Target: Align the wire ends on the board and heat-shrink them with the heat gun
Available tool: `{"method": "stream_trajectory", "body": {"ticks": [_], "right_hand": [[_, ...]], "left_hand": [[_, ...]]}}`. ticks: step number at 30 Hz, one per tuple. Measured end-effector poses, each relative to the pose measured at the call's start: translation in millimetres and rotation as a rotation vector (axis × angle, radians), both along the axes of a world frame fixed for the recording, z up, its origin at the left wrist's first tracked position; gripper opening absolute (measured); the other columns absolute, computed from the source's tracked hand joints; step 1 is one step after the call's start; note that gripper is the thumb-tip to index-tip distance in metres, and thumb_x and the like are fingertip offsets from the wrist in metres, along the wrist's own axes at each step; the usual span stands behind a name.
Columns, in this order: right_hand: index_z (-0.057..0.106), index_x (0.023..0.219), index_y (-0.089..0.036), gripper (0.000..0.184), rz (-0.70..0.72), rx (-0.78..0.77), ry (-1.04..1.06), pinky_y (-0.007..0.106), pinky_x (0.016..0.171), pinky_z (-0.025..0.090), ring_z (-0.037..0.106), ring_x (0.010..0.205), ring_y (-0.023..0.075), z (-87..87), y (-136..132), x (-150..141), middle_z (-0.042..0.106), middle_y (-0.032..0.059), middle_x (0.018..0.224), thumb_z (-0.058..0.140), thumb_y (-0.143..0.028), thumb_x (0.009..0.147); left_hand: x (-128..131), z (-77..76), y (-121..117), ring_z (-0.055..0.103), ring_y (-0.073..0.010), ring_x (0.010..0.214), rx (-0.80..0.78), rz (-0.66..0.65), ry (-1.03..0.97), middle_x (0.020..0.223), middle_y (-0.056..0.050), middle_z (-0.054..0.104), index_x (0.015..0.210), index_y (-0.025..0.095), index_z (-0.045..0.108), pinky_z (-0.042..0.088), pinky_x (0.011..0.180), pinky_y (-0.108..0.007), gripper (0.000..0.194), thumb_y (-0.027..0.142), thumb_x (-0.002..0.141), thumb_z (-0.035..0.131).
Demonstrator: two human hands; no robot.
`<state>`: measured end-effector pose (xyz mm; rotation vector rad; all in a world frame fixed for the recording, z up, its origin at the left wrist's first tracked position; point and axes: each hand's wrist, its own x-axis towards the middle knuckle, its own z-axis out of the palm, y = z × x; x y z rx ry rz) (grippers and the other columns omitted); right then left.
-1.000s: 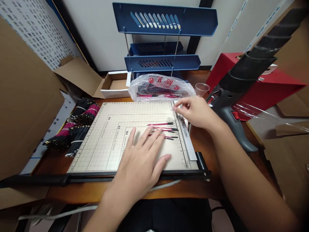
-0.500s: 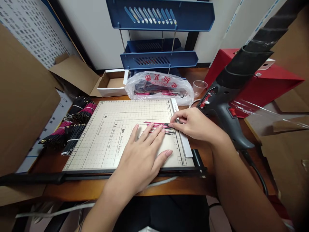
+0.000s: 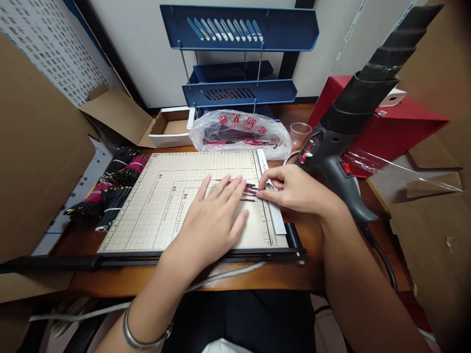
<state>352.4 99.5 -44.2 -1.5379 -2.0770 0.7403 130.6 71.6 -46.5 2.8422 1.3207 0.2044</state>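
Observation:
Several thin pink-and-black wires [image 3: 249, 191] lie side by side on the cream board of a paper cutter [image 3: 147, 211], their black ends pointing right. My left hand [image 3: 211, 220] rests flat over them, fingers stretched out, covering their left parts. With thumb and index finger, my right hand [image 3: 296, 190] pinches the black end of one wire beside the cutter's white edge strip [image 3: 276, 220]. Its other fingers are curled, and the pinched tip is partly hidden.
Wire bundles [image 3: 114, 201] lie left of the board. Behind it are a clear plastic bag [image 3: 235, 122] with more wires, an open small box [image 3: 171, 127], and a blue tray rack [image 3: 239, 90]. A heat gun [image 3: 338, 162], plastic cup [image 3: 300, 133] and red box [image 3: 405, 127] stand right.
The whole view has shifted slightly. My left hand has slid a little left over the wires, showing more of their black ends. My right hand keeps its pinch near the edge strip.

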Motion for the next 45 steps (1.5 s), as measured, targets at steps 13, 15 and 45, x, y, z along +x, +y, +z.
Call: {"method": "stream_trajectory", "body": {"ticks": [13,15,45], "right_hand": [[0.078,0.085,-0.022,0.015,-0.021,0.056,-0.047,0.028,0.061,0.028,0.036,0.056,0.0091,-1.3,1,2,0.045,-0.0039,0.057,0.067,-0.031,0.082],[0.079,0.085,-0.022,0.016,-0.025,0.058,-0.04,0.028,0.061,0.027,0.035,0.055,0.0089,-1.3,1,2,0.043,-0.0041,0.056,0.066,-0.031,0.082],[0.076,0.089,-0.018,0.021,-0.055,0.111,-0.021,0.028,0.061,0.028,0.034,0.055,0.0096,-4.0,3,2,0.044,-0.0039,0.057,0.06,-0.032,0.086]], "left_hand": [[8,-7.2,-15,0.026,-0.0264,0.157,-0.038,0.029,0.013,0.166,-0.01,0.031,0.159,0.01,0.035,0.016,0.13,-0.054,0.071,0.057,0.106,0.032],[15,-12.0,-20,0.024,-0.027,0.157,-0.056,0.048,0.012,0.166,-0.012,0.029,0.158,0.006,0.035,0.016,0.13,-0.054,0.074,0.058,0.106,0.028],[32,-8.2,-7,0.026,-0.0255,0.157,-0.1,0.022,-0.043,0.165,-0.014,0.031,0.159,0.006,0.034,0.01,0.131,-0.052,0.078,0.063,0.105,0.024]]}}
